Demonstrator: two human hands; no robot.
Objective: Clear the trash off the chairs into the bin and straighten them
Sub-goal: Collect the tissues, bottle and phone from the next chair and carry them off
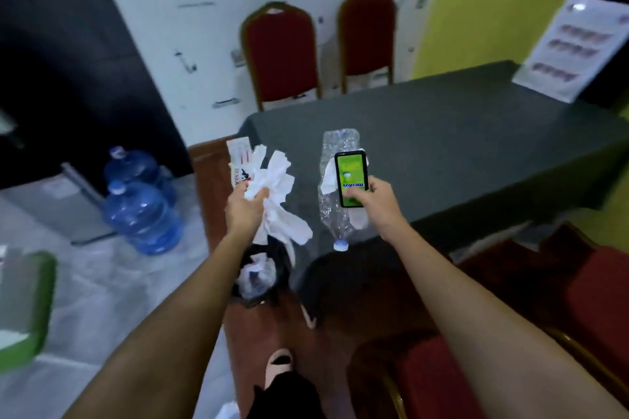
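Over the bin (272, 296) at six o'clock, left hand (245, 206) curls round soft, light tissues (277, 180); right hand (379, 204) grips green box (352, 177) and crinkly bottle (335, 214).

Largely hidden beneath the bunch of crumpled white tissues (279, 201) and the left hand (245, 204): small black bin (277, 262). Middle of the crushed clear plastic bottle (333, 214) covered by the flat green Mentos packet (352, 178). Cut off at the right edge: red-cushioned wooden chair (595, 299). Too blurred to read: print on the white laminated sheet (575, 44). Blurred, cropped at the left edge, not identifiable: green-rimmed object (30, 309).
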